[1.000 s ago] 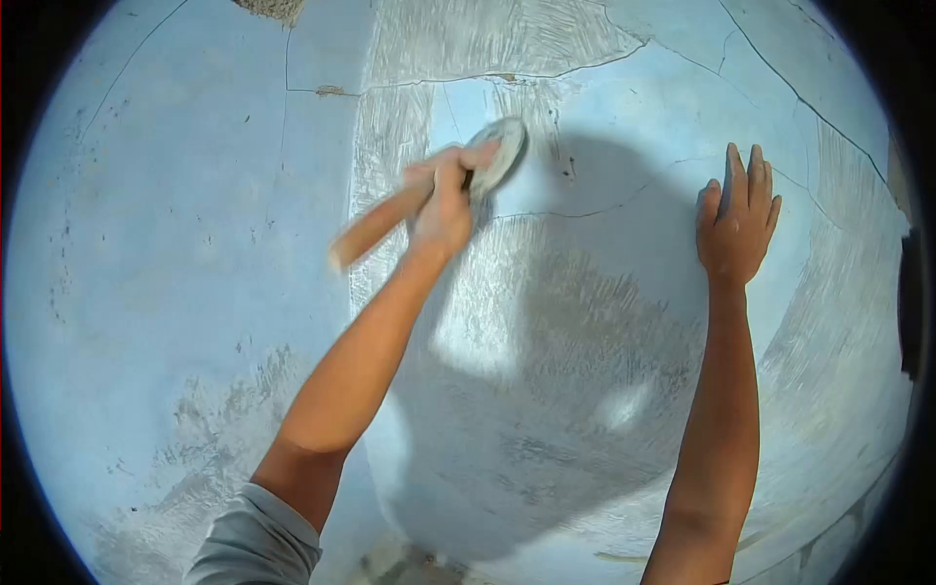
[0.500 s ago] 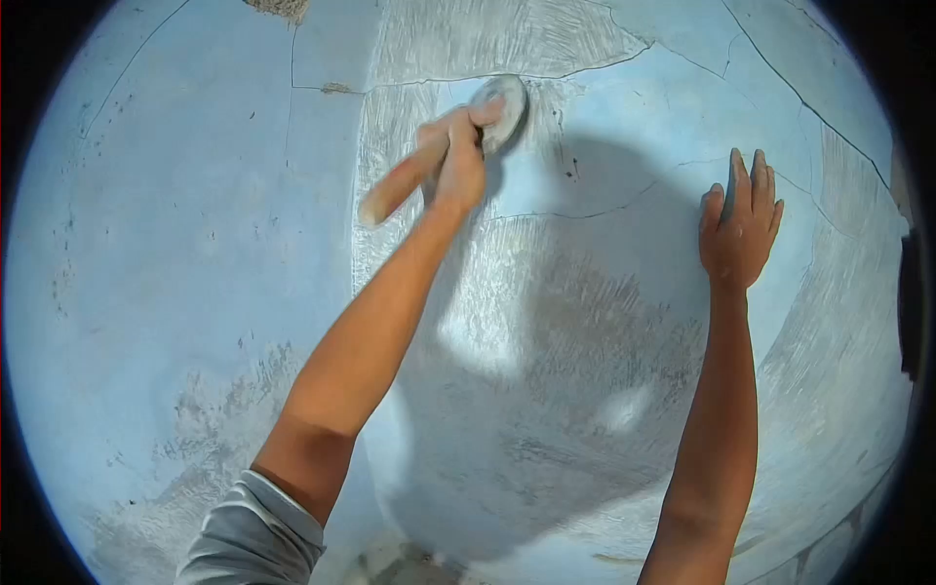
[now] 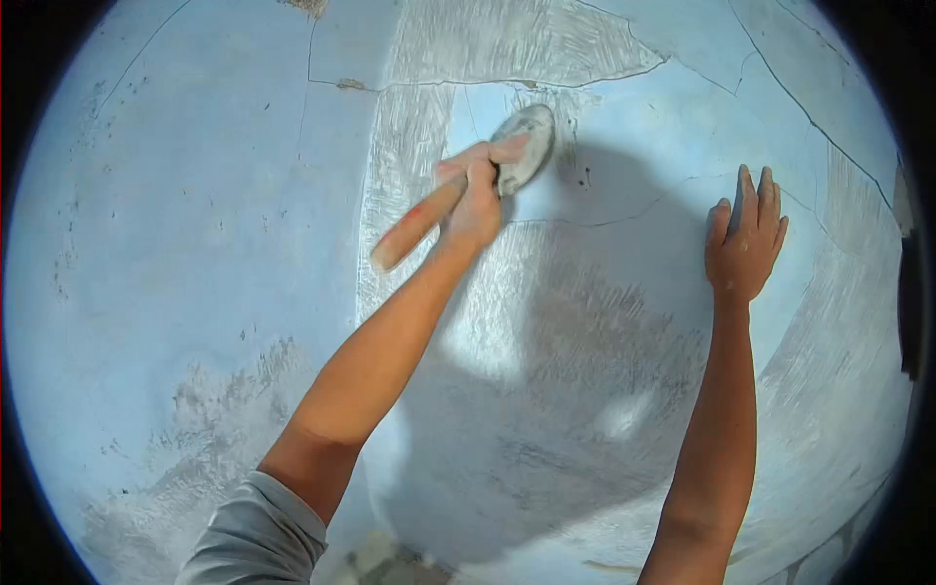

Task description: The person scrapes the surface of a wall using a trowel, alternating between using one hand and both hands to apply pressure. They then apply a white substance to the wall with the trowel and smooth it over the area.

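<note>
My left hand is wrapped around a trowel, its thumb laid along the rounded, dusty blade. The trowel's wooden handle sticks out to the lower left past my fist. Close behind the blade is the pale blue wall, just below a jagged crack. Further right, my right hand rests against the wall with its fingers spread, holding nothing.
Scraped grey patches with stroke marks lie above and below the blade. Long cracks cross the wall at upper right. A dark upright object stands at the right edge. Rough debris shows at the bottom.
My left hand has moved slightly down and right with the trowel, whose blade has turned to show more of its face. My right hand stays on the wall. The view has shifted slightly.
</note>
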The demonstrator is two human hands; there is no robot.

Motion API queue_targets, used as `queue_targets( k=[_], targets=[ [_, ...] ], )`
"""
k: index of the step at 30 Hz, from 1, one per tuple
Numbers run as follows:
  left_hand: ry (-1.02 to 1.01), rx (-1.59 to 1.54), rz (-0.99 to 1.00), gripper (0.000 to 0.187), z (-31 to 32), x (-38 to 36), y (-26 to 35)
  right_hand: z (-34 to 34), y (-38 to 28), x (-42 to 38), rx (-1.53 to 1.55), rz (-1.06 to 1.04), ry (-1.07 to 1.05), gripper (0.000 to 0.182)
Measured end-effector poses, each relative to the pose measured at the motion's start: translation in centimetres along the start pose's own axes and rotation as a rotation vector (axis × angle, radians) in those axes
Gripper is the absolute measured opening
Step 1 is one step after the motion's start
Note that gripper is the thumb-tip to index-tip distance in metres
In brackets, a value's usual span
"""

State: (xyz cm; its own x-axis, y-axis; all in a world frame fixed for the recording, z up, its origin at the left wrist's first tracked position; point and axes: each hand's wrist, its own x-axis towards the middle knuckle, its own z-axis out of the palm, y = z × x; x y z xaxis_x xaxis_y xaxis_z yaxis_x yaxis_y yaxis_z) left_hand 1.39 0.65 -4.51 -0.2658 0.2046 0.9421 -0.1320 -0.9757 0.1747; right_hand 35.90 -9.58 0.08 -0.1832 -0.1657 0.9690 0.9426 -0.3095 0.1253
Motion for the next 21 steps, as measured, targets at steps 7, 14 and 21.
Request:
queue_targets(
  k=[7, 14, 21],
  targets=[
    [0.098, 0.196, -0.035, 0.051, 0.3, 0.5, 0.5, -0.1, 0.0, 0.1, 0.023, -0.002, 0.021, 0.054],
    [0.127, 0.121, -0.100, 0.048, 0.4, 3.5, -1.7, 0.1, 0.1, 0.1, 0.033, -0.018, 0.034, 0.053],
    [-0.003, -0.115, -0.123, 0.048, -0.4, 2.4, -1.0, 0.1, 0.1, 0.1, 0.009, -0.005, 0.018, 0.052]
  ],
)
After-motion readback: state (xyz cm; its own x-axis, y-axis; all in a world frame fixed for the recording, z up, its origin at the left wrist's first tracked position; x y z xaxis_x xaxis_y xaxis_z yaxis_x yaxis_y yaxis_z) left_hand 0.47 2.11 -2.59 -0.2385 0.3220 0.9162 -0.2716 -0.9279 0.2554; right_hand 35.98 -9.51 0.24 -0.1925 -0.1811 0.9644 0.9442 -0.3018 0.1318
